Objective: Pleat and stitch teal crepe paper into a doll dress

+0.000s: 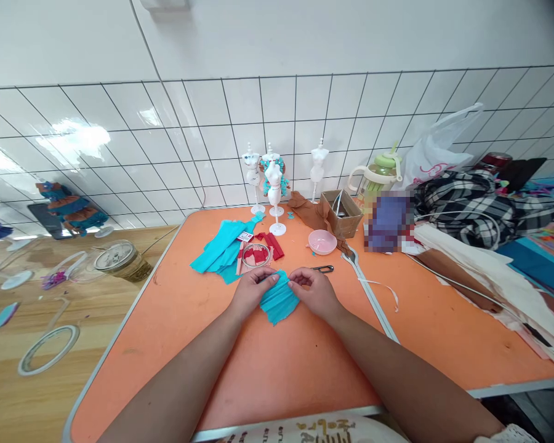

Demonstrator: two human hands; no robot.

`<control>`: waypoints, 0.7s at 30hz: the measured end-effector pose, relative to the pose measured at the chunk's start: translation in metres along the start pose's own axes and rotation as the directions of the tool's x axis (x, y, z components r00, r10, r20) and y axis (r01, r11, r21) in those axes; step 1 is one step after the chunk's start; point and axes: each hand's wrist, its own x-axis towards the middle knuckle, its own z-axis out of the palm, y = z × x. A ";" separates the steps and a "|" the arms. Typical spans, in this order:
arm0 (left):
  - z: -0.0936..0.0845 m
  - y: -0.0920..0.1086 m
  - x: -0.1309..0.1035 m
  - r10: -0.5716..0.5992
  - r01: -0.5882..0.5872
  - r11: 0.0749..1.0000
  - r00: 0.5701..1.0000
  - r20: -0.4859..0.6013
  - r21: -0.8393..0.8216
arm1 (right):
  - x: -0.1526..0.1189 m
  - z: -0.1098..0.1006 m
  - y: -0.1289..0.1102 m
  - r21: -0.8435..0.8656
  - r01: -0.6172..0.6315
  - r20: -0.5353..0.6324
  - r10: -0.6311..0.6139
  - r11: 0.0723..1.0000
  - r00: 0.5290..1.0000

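Between my hands, over the orange table, is a pleated piece of turquoise crepe paper (pixel 279 303). My left hand (pixel 253 288) pinches its upper left edge, and my right hand (pixel 314 290) pinches the upper right edge. The gathered folds fan out downward from my fingers. Just beyond my left hand lie a roll of clear tape (pixel 256 255), red strips (pixel 273 245) and a larger stack of turquoise crepe paper (pixel 221 249). A black-handled tool (pixel 324 269), partly hidden, lies behind my right hand. Past it sits a small pink bowl (pixel 322 242).
Several white mini dress forms (pixel 274 191) stand along the tiled wall. A cardboard box (pixel 344 212), brown crepe paper (pixel 307 209) and a green-lidded jug (pixel 382 172) are at the back. Plaid cloth (pixel 471 209) and paper sheets fill the right. A wooden table (pixel 106 344) adjoins on the left.
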 end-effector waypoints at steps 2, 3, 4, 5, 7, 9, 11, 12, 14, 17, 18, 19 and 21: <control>-0.001 0.004 -0.003 0.121 -0.115 0.984 0.992 -0.039 0.139 | -0.001 0.000 -0.002 -0.011 0.011 -0.007 -0.011 1.000 1.000; -0.002 0.007 -0.005 0.208 -0.190 0.955 0.976 -0.059 0.226 | -0.001 0.000 -0.003 -0.021 0.027 -0.009 -0.027 0.999 1.000; -0.003 0.009 -0.007 0.309 -0.271 0.909 0.948 -0.075 0.315 | -0.002 -0.001 -0.004 -0.034 0.046 -0.012 -0.047 0.998 0.999; -0.004 0.012 -0.009 0.412 -0.348 0.847 0.907 -0.083 0.402 | -0.002 -0.001 -0.005 -0.051 0.067 -0.015 -0.068 0.996 0.998; -0.005 0.016 -0.013 0.582 -0.459 0.696 0.811 -0.060 0.552 | -0.003 -0.001 -0.006 -0.088 0.104 -0.025 -0.106 0.991 0.994; -0.005 0.019 -0.016 0.643 -0.485 0.583 0.766 -0.006 0.652 | -0.003 -0.002 -0.006 -0.117 0.128 -0.036 -0.133 0.985 0.990; -0.003 0.020 -0.016 0.613 -0.442 0.563 0.790 0.006 0.699 | -0.003 -0.002 -0.006 -0.136 0.143 -0.032 -0.149 0.980 0.988; -0.002 0.020 -0.015 0.580 -0.406 0.594 0.814 -0.020 0.695 | -0.003 -0.003 -0.006 -0.146 0.151 -0.027 -0.156 0.978 0.987; -0.001 0.019 -0.012 0.460 -0.339 0.721 0.887 -0.050 0.604 | -0.003 -0.004 -0.005 -0.159 0.163 -0.014 -0.167 0.974 0.986; -0.002 0.014 -0.006 0.168 -0.192 0.918 0.981 0.097 0.347 | -0.002 -0.006 -0.005 -0.163 0.165 0.001 -0.167 0.973 0.986; -0.003 0.012 -0.005 0.097 -0.135 0.946 0.986 0.138 0.296 | -0.002 -0.007 -0.005 -0.167 0.159 0.005 -0.160 0.973 0.987; -0.004 0.011 -0.003 0.060 -0.097 0.957 0.988 0.141 0.273 | -0.002 -0.008 -0.005 -0.174 0.151 0.011 -0.152 0.973 0.988; -0.005 0.008 -0.002 0.083 -0.098 0.951 0.995 0.064 0.292 | -0.001 -0.008 -0.005 -0.191 0.135 0.028 -0.132 0.972 0.991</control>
